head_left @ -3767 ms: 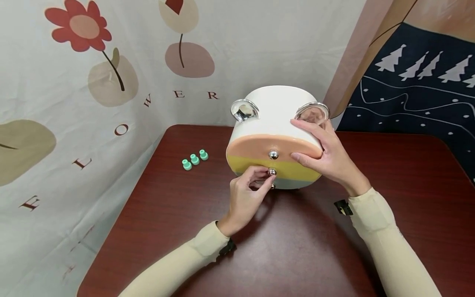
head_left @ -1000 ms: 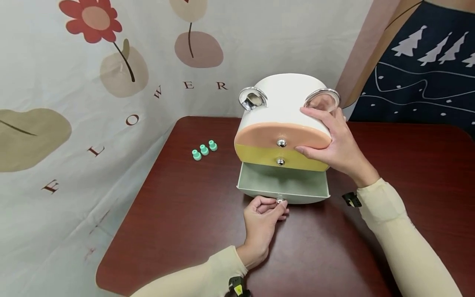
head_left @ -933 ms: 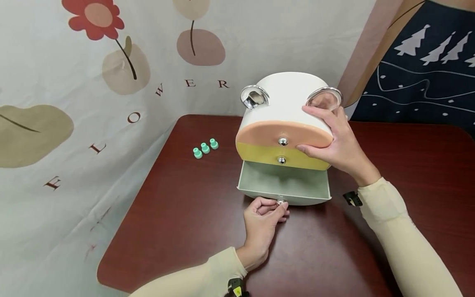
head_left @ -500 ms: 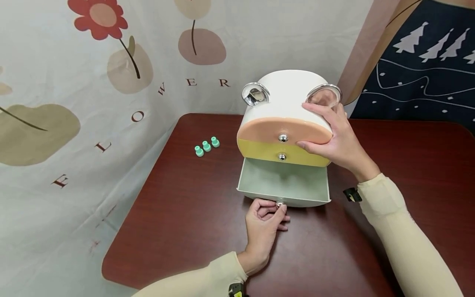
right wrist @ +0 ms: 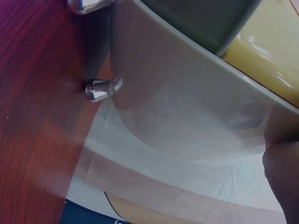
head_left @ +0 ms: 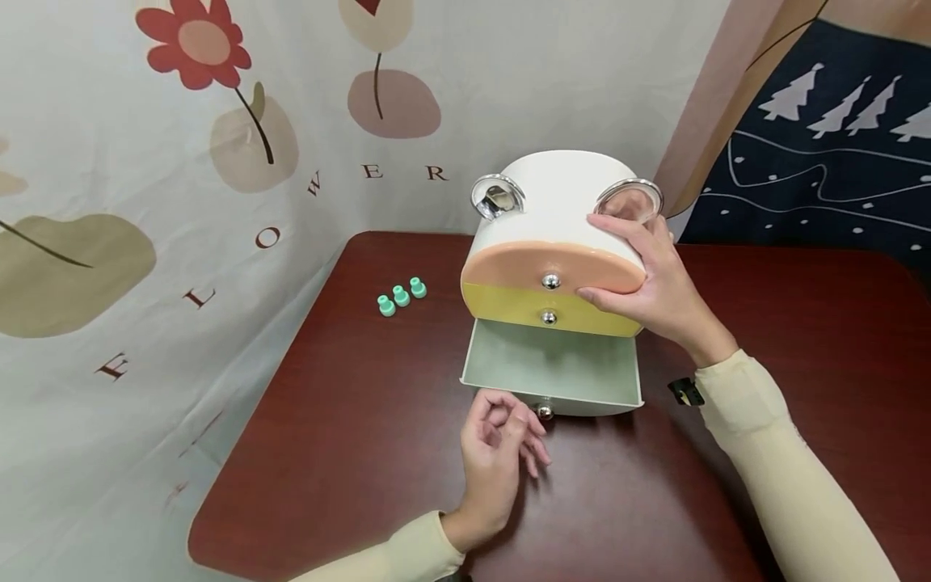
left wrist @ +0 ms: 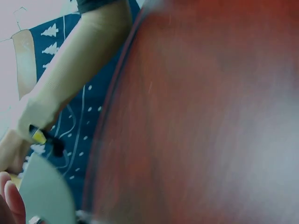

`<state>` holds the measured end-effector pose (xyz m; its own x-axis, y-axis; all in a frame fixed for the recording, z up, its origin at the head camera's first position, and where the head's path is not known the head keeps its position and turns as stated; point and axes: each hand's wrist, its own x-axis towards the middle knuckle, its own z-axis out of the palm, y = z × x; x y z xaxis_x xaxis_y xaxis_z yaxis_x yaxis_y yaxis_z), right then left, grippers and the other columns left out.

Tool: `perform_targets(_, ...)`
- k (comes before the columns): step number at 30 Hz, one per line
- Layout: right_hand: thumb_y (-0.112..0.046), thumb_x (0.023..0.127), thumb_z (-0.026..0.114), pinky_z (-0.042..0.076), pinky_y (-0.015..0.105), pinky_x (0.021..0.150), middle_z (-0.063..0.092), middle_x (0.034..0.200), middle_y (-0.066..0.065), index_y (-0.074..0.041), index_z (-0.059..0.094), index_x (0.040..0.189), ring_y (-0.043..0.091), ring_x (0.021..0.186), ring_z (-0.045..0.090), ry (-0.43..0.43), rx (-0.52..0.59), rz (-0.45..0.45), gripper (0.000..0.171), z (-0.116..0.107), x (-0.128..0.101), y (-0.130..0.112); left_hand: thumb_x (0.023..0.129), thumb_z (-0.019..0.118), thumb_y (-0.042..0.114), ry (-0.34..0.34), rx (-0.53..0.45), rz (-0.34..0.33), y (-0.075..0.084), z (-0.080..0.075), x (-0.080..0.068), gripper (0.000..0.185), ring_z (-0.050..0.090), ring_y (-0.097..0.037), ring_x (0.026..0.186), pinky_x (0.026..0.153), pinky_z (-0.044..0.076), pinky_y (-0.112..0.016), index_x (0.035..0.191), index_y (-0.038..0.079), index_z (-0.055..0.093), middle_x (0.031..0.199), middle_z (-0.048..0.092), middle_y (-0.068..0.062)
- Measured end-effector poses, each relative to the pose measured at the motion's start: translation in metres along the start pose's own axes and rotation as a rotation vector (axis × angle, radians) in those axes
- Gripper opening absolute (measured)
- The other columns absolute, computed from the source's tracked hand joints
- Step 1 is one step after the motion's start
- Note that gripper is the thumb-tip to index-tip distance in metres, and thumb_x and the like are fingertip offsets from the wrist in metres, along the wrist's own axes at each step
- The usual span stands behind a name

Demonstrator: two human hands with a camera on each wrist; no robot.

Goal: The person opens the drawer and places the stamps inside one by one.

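A small white drawer cabinet (head_left: 560,194) with silver ears stands on the table. Its orange top drawer (head_left: 502,263) and yellow middle drawer (head_left: 494,303) are closed; the green bottom drawer (head_left: 553,364) is pulled out and holds nothing visible. My left hand (head_left: 494,457), fingers loosely bent, is just left of the bottom drawer's silver knob (head_left: 545,411) and holds nothing. My right hand (head_left: 655,283) grips the cabinet's upper right side, thumb on the front and index finger on top. Silver feet (right wrist: 99,89) show underneath in the right wrist view.
Three small mint-green pegs (head_left: 401,296) stand in a row on the dark red table (head_left: 349,420), left of the cabinet. A printed cloth (head_left: 291,97) hangs close behind the table and along its left side.
Earlier my left hand moved down to the bottom knob and pulled the green drawer out. Now it has let go of the knob and shifted slightly left. My right hand keeps its grip.
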<state>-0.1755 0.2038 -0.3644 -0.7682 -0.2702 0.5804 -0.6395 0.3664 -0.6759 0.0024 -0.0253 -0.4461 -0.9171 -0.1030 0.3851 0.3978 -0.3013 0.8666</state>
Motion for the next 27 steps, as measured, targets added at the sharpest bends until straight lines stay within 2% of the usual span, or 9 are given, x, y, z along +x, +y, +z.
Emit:
perform_targets(2, -0.008, 0.069, 0.102, 0.037, 0.038, 0.086, 0.058, 0.130, 0.016, -0.019, 0.065, 0.152, 0.013, 0.116, 0.040, -0.004, 0.003, -0.002, 0.091, 0.002, -0.001, 0.001, 0.109, 0.050, -0.006, -0.032, 0.013, 0.095, 0.003, -0.005, 0.007, 0.011, 0.058, -0.041, 0.045, 0.032, 0.044, -0.039, 0.104, -0.014, 0.046, 0.076, 0.057, -0.037)
perform_targets(4, -0.009, 0.069, 0.102, 0.036, 0.039, 0.087, 0.059, 0.131, 0.015, -0.019, 0.065, 0.152, 0.014, 0.116, 0.040, -0.006, 0.003, -0.010, 0.091, 0.003, -0.002, 0.001, 0.108, 0.049, -0.008, -0.040, 0.036, 0.170, 0.006, -0.011, 0.016, 0.008, 0.058, -0.044, 0.046, 0.032, 0.043, -0.040, 0.104, -0.014, 0.046, 0.077, 0.061, -0.034)
perform_targets(8, -0.011, 0.069, 0.102, 0.037, 0.041, 0.087, 0.060, 0.130, 0.014, -0.020, 0.065, 0.152, 0.015, 0.116, 0.041, -0.004, -0.004, -0.019, 0.091, 0.002, -0.001, 0.002, 0.104, 0.050, -0.008, -0.016, 0.097, 0.290, 0.015, -0.025, 0.036, 0.008, 0.064, -0.033, 0.052, 0.037, 0.045, -0.035, 0.104, -0.016, 0.049, 0.079, 0.067, -0.029)
perform_targets(11, -0.012, 0.070, 0.102, 0.037, 0.040, 0.086, 0.059, 0.128, 0.014, -0.021, 0.065, 0.152, 0.014, 0.115, 0.041, 0.001, -0.011, -0.018, 0.090, 0.000, -0.001, 0.001, 0.102, 0.053, -0.006, 0.038, 0.146, 0.356, 0.023, -0.041, 0.055, 0.012, 0.065, -0.029, 0.059, 0.044, 0.048, -0.030, 0.104, -0.018, 0.051, 0.082, 0.068, -0.028)
perform_targets(15, -0.011, 0.070, 0.102, 0.037, 0.039, 0.087, 0.059, 0.129, 0.015, -0.021, 0.065, 0.152, 0.013, 0.116, 0.041, 0.001, -0.009, -0.013, 0.090, -0.001, 0.000, 0.002, 0.101, 0.058, -0.003, 0.125, 0.221, 0.395, 0.030, -0.070, 0.085, 0.018, 0.064, -0.024, 0.073, 0.061, 0.050, -0.028, 0.107, -0.019, 0.053, 0.091, 0.070, -0.025)
perform_targets(19, -0.011, 0.070, 0.102, 0.037, 0.038, 0.087, 0.059, 0.130, 0.014, -0.020, 0.065, 0.152, 0.014, 0.116, 0.041, -0.001, -0.008, -0.008, 0.090, 0.000, -0.001, 0.003, 0.103, 0.062, -0.002, 0.153, 0.285, 0.397, 0.029, -0.101, 0.106, 0.022, 0.063, -0.022, 0.088, 0.075, 0.048, -0.028, 0.113, -0.020, 0.054, 0.101, 0.070, -0.025)
perform_targets(22, -0.012, 0.071, 0.101, 0.038, 0.039, 0.088, 0.058, 0.129, 0.014, -0.021, 0.066, 0.152, 0.015, 0.116, 0.042, 0.000, -0.011, -0.014, 0.089, 0.000, 0.000, 0.002, 0.104, 0.063, -0.001, 0.161, 0.310, 0.401, 0.029, -0.116, 0.114, 0.024, 0.063, -0.023, 0.090, 0.076, 0.047, -0.028, 0.115, -0.020, 0.055, 0.104, 0.071, -0.023)
perform_targets(27, -0.013, 0.073, 0.100, 0.037, 0.042, 0.088, 0.059, 0.128, 0.014, -0.021, 0.066, 0.151, 0.016, 0.115, 0.042, 0.004, -0.018, -0.025, 0.086, -0.001, 0.001, 0.000, 0.102, 0.063, -0.003, 0.193, 0.336, 0.389, 0.029, -0.126, 0.120, 0.024, 0.065, -0.028, 0.097, 0.080, 0.049, -0.028, 0.116, -0.020, 0.056, 0.108, 0.070, -0.020)
